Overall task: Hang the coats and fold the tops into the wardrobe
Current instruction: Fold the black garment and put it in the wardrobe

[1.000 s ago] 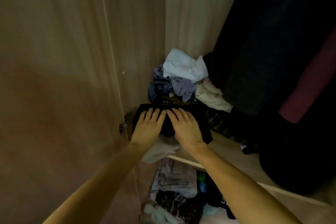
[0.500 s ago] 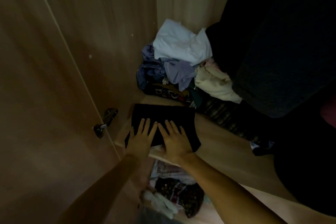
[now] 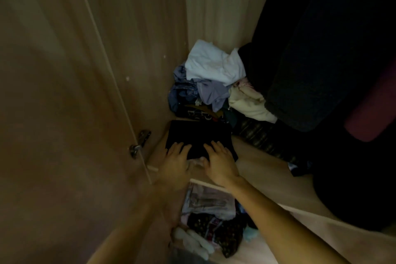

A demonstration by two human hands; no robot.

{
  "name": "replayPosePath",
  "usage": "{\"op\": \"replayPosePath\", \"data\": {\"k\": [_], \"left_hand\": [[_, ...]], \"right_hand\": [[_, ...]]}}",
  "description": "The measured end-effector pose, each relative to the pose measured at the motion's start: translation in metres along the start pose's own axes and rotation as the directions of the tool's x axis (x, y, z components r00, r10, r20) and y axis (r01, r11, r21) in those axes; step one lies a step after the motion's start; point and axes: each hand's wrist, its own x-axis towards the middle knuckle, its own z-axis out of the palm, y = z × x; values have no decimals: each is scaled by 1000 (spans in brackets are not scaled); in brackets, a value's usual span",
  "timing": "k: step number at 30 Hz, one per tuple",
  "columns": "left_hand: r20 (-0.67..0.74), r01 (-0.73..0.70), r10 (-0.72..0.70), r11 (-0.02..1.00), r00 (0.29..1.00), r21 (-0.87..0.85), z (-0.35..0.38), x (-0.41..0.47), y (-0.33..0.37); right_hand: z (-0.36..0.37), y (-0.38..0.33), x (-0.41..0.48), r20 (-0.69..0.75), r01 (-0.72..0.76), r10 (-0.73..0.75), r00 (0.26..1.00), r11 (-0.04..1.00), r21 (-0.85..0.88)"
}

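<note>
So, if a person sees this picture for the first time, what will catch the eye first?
Probably the two hands, left hand and right hand, flat on a folded black top at the shelf's front left corner. Behind it, a crumpled pile of clothes fills the back corner, and dark coats hang on the right.

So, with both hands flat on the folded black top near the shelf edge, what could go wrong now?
The folded black top lies close to the shelf's front edge; when the left hand and right hand let go, it may slip down. Pushed deeper, it may meet the loose pile of clothes behind and come unfolded.
</note>
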Motion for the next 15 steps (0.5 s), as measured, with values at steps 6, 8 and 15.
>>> {"op": "replayPosePath", "data": {"k": [6, 8, 15], "left_hand": [[29, -111, 114, 989, 993, -97, -26, -87, 10], [27, -144, 147, 985, 989, -96, -32, -123, 13], [32, -237, 247, 952, 968, -195, -42, -255, 35]], "right_hand": [[-20, -37, -90, -152, -3, 8, 988, 999, 36], [-23, -54, -132, -213, -4, 14, 977, 999, 49], [-8, -98, -297, -284, -201, 227, 932, 973, 117]]}}
